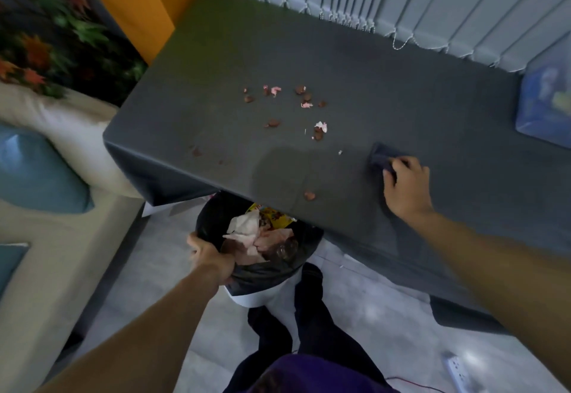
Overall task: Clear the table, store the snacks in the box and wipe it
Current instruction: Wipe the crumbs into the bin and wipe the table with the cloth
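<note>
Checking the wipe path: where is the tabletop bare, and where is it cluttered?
Bare: the far strip of the table along the blinds, and the stretch between the cloth in the right hand and the blue box. Crowded: crumbs and scraps mid-table, some near the bin.

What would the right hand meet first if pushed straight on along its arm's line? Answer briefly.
The right hand grips the cloth. Past that, it would probably meet the tiny white speck, then the white scrap. The line is only approximate.
</note>
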`<action>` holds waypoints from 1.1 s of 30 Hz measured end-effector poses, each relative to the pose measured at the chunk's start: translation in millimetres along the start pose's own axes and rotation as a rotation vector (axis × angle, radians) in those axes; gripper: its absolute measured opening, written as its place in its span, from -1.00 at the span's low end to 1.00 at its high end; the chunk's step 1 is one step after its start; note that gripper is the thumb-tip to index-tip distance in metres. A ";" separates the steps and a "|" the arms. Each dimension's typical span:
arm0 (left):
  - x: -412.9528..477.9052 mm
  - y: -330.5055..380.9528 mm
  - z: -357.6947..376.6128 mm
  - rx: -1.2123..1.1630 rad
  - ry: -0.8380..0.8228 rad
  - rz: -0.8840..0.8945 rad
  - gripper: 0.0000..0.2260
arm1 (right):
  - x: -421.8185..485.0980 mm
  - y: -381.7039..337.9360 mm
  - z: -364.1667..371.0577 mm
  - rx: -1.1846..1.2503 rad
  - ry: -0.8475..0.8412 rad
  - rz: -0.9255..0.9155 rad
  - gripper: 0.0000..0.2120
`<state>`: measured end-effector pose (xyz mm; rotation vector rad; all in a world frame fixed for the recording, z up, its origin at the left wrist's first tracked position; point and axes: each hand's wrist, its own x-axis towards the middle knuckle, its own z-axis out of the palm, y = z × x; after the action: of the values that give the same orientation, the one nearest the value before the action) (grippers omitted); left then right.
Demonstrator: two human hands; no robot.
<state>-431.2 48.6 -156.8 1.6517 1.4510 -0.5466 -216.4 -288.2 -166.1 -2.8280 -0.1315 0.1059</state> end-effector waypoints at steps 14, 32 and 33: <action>11.4 -3.7 1.5 -0.071 -0.002 0.035 -0.36 | 16.3 -97.2 15.4 -0.030 -0.152 -0.323 -0.75; 0.0 10.0 -9.5 -0.038 0.034 0.086 -0.41 | -33.5 -126.4 27.7 0.334 0.078 -0.404 -0.80; 0.5 10.1 -8.7 -0.047 0.037 0.089 -0.41 | -20.2 -121.5 23.4 0.340 0.135 -0.332 -0.82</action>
<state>-423.2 56.4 -149.3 1.6885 1.3990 -0.4316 -248.2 -168.0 -149.9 -2.4274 -0.4987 -0.1248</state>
